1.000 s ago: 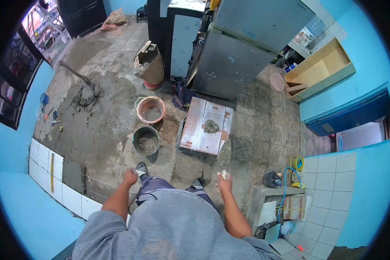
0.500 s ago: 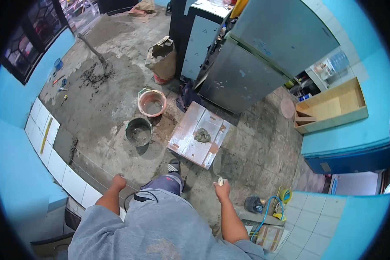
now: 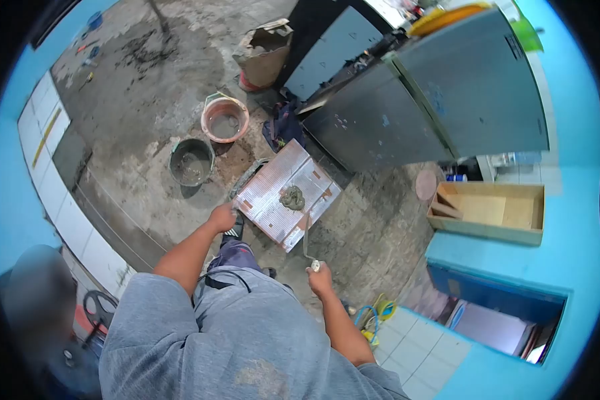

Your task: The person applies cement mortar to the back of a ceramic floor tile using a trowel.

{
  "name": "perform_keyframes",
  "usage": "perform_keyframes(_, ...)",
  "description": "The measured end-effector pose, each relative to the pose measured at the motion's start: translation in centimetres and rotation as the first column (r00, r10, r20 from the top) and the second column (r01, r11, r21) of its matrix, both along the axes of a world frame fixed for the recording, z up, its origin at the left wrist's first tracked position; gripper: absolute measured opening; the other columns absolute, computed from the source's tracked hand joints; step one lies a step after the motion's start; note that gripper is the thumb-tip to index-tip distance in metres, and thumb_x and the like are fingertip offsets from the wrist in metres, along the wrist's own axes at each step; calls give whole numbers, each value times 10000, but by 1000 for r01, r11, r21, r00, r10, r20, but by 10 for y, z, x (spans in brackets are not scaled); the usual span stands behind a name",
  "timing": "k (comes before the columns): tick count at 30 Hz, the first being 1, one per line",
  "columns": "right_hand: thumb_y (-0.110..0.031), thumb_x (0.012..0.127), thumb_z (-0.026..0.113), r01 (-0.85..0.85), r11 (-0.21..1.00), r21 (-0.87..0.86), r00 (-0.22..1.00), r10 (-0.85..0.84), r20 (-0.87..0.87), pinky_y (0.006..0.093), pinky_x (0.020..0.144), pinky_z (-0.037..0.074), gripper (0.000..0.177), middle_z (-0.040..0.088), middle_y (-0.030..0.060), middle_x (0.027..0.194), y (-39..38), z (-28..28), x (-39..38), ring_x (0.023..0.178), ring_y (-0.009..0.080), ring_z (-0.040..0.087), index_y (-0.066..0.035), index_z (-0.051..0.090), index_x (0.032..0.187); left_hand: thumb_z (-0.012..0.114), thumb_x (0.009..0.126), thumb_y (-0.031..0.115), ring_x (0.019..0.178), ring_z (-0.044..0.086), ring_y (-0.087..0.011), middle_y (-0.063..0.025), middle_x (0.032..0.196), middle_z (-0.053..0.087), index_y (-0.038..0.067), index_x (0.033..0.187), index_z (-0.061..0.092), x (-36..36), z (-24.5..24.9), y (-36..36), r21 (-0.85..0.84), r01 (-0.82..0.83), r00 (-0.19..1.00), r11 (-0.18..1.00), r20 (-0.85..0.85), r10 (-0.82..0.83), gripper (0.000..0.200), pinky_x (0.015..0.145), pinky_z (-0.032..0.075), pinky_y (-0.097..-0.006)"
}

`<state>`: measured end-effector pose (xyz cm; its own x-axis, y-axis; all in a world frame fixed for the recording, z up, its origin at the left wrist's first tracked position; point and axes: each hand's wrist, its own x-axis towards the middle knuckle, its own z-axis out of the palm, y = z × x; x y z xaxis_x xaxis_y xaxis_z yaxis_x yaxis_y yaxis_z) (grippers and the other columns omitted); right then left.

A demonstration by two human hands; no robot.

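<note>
My right hand is closed around the pale handle of a trowel. The trowel's blade reaches over the front right part of a shiny, ribbed box top with brown patches. A lump of wet grey mortar lies near its middle, just beyond the blade. My left hand is curled closed by the box's left front corner; whether it touches the edge or holds anything is hidden. A dark curved rim shows along the box's left side.
A dark bucket and an orange bucket stand beyond the box, left of a fridge. An open cement bag stands farther back. White tiles run along the left. A blurred person is at lower left.
My left hand has moved forward and right to the box corner. The trowel has come up to the box beside the mortar lump. The view has turned and shifted.
</note>
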<state>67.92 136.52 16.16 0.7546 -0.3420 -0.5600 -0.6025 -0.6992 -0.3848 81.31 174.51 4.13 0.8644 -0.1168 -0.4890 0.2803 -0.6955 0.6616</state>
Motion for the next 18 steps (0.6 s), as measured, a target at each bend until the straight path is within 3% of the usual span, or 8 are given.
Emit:
perform_keyframes(4, -224, 806, 759, -222, 973, -65, 972, 216, -86, 430, 825, 525, 390, 711, 241, 999, 0, 34, 49, 954, 383, 697, 37, 640, 1071, 590, 836, 168, 1027, 654, -414, -235, 1063, 697, 73, 1116, 695, -20, -21, 16, -66, -218, 974, 974, 45, 221, 313, 905, 524, -459)
perform_keyframes(6, -216, 795, 764, -326, 943, -65, 942, 317, -111, 433, 834, 526, 376, 718, 235, 994, -25, 3, 65, 962, 374, 701, 31, 659, 1059, 587, 840, 163, 1011, 662, -406, -216, 1061, 705, 85, 1118, 701, -58, -57, 39, 16, -321, 942, 947, 110, 317, 310, 897, 534, -440)
perform_keyframes(7, -211, 790, 766, -376, 925, -64, 922, 366, -127, 435, 838, 527, 369, 721, 231, 992, -40, -10, 71, 966, 369, 703, 28, 668, 1053, 587, 839, 163, 1025, 664, -395, -213, 1060, 707, 85, 1114, 703, -78, -53, 51, 69, -413, 911, 908, 31, 412, 308, 903, 533, -436)
perform_keyframes(8, -202, 788, 765, -422, 902, -91, 902, 408, -142, 435, 840, 527, 358, 723, 226, 990, -47, -13, 79, 962, 365, 704, 24, 673, 1050, 586, 838, 163, 1038, 665, -384, -209, 1059, 708, 85, 1110, 706, -102, -45, 61, 128, -492, 864, 861, -47, 501, 307, 908, 532, -432)
perform_keyframes(10, -184, 783, 762, -506, 852, -139, 860, 485, -156, 434, 844, 526, 338, 727, 214, 984, -56, -23, 101, 953, 357, 705, 18, 684, 1043, 577, 849, 177, 1069, 668, -357, -206, 1063, 711, 85, 1102, 707, -166, -43, 81, 71, -656, 745, 751, -97, 660, 299, 918, 530, -438)
perform_keyframes(12, -168, 781, 756, -513, 858, -30, 857, 509, -83, 432, 842, 528, 345, 730, 202, 976, -92, -66, 118, 935, 344, 708, 15, 679, 1063, 569, 862, 175, 1068, 675, -346, -193, 1048, 722, 98, 1120, 700, -241, -58, 85, 304, -762, 595, 571, -17, 803, 300, 921, 530, -448)
perform_keyframes(16, -129, 782, 741, -517, 846, 128, 850, 526, -41, 429, 841, 529, 369, 726, 191, 1016, -115, -70, 152, 955, 316, 700, 12, 657, 1113, 566, 898, 220, 1047, 679, -365, -200, 1068, 717, 47, 1130, 663, -399, -57, 44, 388, -867, 314, 314, -66, 947, 306, 912, 531, -463)
perform_keyframes(18, -134, 783, 734, -522, 824, 218, 831, 549, -85, 437, 857, 526, 376, 717, 200, 1055, -138, -97, 181, 995, 331, 690, 5, 648, 1122, 565, 918, 266, 1035, 679, -378, -224, 1072, 707, 12, 1121, 646, -434, -24, -12, 474, -848, 219, 235, -91, 972, 335, 904, 531, -474)
